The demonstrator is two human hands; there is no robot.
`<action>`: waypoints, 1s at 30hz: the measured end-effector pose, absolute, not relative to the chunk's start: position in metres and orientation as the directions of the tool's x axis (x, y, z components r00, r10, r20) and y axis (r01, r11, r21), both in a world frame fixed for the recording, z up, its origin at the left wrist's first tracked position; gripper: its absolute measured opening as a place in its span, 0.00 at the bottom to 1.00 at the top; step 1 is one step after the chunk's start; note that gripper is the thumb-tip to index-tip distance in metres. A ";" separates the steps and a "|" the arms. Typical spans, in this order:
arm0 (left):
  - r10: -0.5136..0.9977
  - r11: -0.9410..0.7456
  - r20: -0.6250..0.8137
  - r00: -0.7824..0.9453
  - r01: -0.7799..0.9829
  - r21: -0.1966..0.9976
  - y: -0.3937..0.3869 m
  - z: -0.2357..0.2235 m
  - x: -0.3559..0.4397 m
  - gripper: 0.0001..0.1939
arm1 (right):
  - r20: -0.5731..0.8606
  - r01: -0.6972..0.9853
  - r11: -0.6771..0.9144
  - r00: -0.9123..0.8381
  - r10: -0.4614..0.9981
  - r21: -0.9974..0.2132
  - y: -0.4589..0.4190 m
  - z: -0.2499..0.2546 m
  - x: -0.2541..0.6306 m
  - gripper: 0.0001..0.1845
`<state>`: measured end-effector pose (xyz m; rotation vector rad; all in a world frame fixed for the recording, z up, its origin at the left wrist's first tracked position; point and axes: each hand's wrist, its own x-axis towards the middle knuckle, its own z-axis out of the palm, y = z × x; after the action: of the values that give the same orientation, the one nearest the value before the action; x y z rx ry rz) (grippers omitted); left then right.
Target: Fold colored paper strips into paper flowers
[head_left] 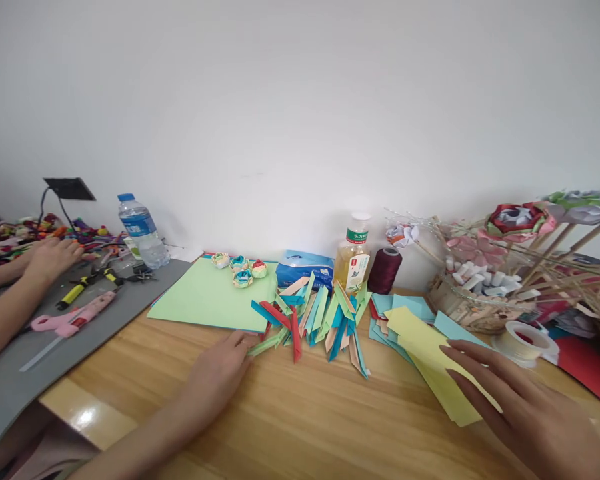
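While the left hand (225, 367) sits by the folded strips (325, 313), the right hand (535, 407) is over the yellow paper (427, 353).

So the yellow paper lies to the right of the strips, its far end over some blue paper (420, 308), long axis slanting from far left to near right. Right fingers are loosely parted; can't tell if they're touching it. Left fingers are bent next to a green strip (267, 343), can't tell if they're pinching it. I'd guess the yellow stuff is super light, bendy, a bit slick and easy to crease, so a gentle pinch on a long edge should do.
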<state>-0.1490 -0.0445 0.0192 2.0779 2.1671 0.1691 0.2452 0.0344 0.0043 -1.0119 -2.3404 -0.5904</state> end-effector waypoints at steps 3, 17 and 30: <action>0.998 0.066 0.003 -0.069 0.969 0.240 -0.048 0.036 -0.145 0.16 | 0.629 0.705 0.685 -0.620 0.470 0.183 0.029 0.013 0.238 0.20; 0.916 0.139 -0.102 0.387 -0.068 0.988 0.047 0.033 -0.004 0.16 | 0.150 0.280 0.236 -0.296 0.943 -0.931 0.059 0.047 0.141 0.21; 0.954 0.087 -0.047 0.295 -0.125 0.988 0.050 0.020 -0.005 0.09 | 0.198 0.225 0.236 -0.178 0.964 -0.945 0.053 0.051 0.144 0.19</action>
<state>-0.0055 0.0498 0.0198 1.1859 0.9260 1.0053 0.1439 0.0529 0.0508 -1.1381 -1.6011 1.0236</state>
